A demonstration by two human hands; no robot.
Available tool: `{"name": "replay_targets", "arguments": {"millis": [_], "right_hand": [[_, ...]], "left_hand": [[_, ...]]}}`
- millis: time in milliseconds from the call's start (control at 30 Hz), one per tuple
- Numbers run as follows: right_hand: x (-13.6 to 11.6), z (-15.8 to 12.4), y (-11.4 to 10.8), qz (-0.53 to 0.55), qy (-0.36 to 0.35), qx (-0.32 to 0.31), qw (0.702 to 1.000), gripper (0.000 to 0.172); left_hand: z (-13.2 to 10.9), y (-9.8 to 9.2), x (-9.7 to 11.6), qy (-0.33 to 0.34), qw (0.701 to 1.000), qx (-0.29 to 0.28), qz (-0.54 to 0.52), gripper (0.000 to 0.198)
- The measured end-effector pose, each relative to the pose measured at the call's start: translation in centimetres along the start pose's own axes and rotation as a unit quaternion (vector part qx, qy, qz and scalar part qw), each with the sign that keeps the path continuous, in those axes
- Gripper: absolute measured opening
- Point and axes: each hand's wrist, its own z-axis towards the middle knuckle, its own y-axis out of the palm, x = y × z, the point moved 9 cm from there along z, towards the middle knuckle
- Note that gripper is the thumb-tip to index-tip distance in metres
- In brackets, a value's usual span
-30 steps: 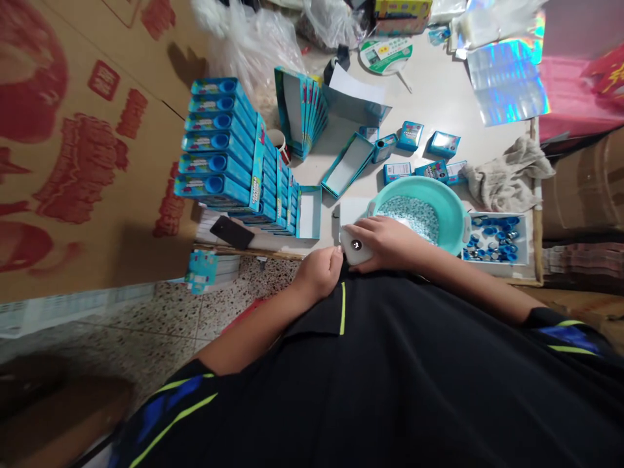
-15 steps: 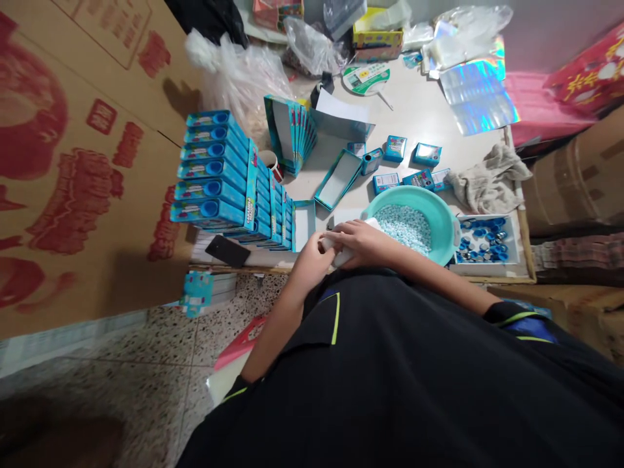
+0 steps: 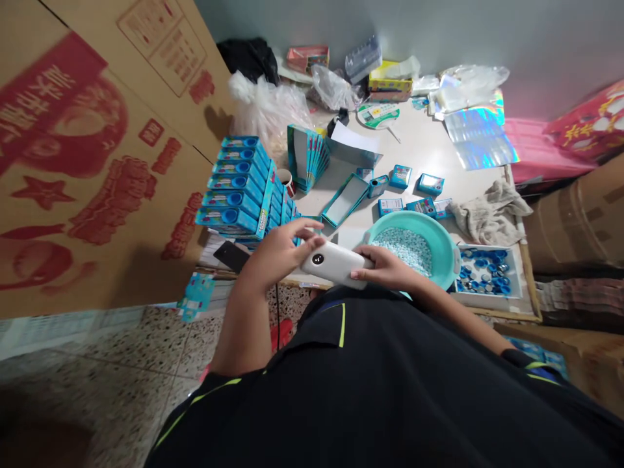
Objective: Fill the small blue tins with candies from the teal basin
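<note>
A white power bank (image 3: 336, 264) with a small round lit display at its left end is held in front of my waist. My right hand (image 3: 387, 268) grips its right end, fingers behind and thumb on the near side. At the other end, my left hand (image 3: 283, 255) has its thumb on the top corner, with the forefinger stretched out just beyond; its other fingers are partly hidden. A thin black cable (image 3: 277, 318) hangs below my left hand; where its upper end goes is hidden. Close to my right forearm stands a turquoise basin (image 3: 446, 244) of small pale blue pieces.
Stacked blue boxes (image 3: 244, 195) stand at the table's left, near a dark phone (image 3: 231, 256). Small blue boxes (image 3: 400, 175) lie behind the basin. A white tray (image 3: 515, 273) of blue caps and a grey cloth (image 3: 492, 211) sit right. A large carton (image 3: 160, 162) walls off the left.
The power bank has come out from under my hands and now shows its display. My left hand has shifted left and opened its fingers somewhat. The camera view has tilted upward.
</note>
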Motion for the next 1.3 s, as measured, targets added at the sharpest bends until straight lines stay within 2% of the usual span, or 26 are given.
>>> {"name": "replay_targets", "arguments": {"millis": [33, 67, 100, 133, 167, 200, 233, 333, 400, 500, 600, 800, 1000, 1133, 1300], "right_hand": [[0.1, -0.1, 0.4, 0.049, 0.010, 0.012, 0.999, 0.054], [0.4, -0.2, 0.8, 0.097, 0.019, 0.023, 0.995, 0.057], [0.7, -0.3, 1.1, 0.141, 0.026, 0.034, 0.989, 0.060], [0.9, -0.4, 1.3, 0.176, 0.027, 0.045, 0.983, 0.063], [1.1, -0.5, 1.5, 0.199, 0.024, 0.055, 0.978, 0.066], [1.3, -0.6, 1.5, 0.211, 0.019, 0.063, 0.975, 0.068], [1.4, -0.7, 1.5, 0.213, 0.014, 0.069, 0.974, 0.071], [1.2, -0.9, 1.5, 0.186, 0.000, 0.066, 0.980, 0.076], [0.7, -1.0, 1.7, 0.157, -0.013, 0.049, 0.986, 0.076], [-0.1, -1.0, 2.0, 0.121, -0.033, 0.027, 0.992, 0.073], [-0.4, -0.9, 1.9, 0.113, -0.042, 0.023, 0.992, 0.073], [-0.4, -0.9, 1.9, 0.126, -0.046, 0.020, 0.991, 0.070], [-0.3, -0.9, 1.7, 0.109, -0.049, 0.023, 0.993, 0.073], [-0.1, -0.8, 1.8, 0.124, -0.042, 0.026, 0.991, 0.067], [0.0, -0.7, 2.2, 0.121, -0.029, 0.019, 0.992, 0.064]], "left_hand": [[-0.4, -1.9, 1.3, 0.035, 0.994, 0.107, 0.013, 0.032], [-1.4, -3.8, 2.4, 0.071, 0.971, 0.229, 0.016, 0.028], [-2.9, -5.2, 3.0, 0.102, 0.933, 0.344, 0.009, 0.026], [-4.3, -5.9, 3.2, 0.121, 0.896, 0.427, -0.005, 0.026], [-5.2, -5.8, 3.0, 0.131, 0.873, 0.470, -0.022, 0.026], [-5.5, -5.4, 2.6, 0.135, 0.867, 0.478, -0.037, 0.026], [-5.1, -4.7, 2.3, 0.136, 0.877, 0.457, -0.051, 0.025], [-2.9, -2.0, 1.2, 0.121, 0.932, 0.329, -0.089, 0.026], [-1.7, -0.7, 1.0, 0.107, 0.953, 0.268, -0.092, 0.031], [-0.6, 0.0, 1.7, 0.111, 0.966, 0.227, -0.050, 0.036], [-0.2, -0.3, 2.4, 0.130, 0.963, 0.234, -0.014, 0.034], [-0.1, -1.8, 2.4, 0.142, 0.945, 0.295, 0.030, 0.031], [0.6, -2.1, 3.2, 0.181, 0.945, 0.272, -0.009, 0.027], [0.8, -1.6, 3.7, 0.222, 0.943, 0.247, -0.004, 0.024], [-0.2, -1.4, 4.3, 0.254, 0.927, 0.271, 0.057, 0.031]]}}
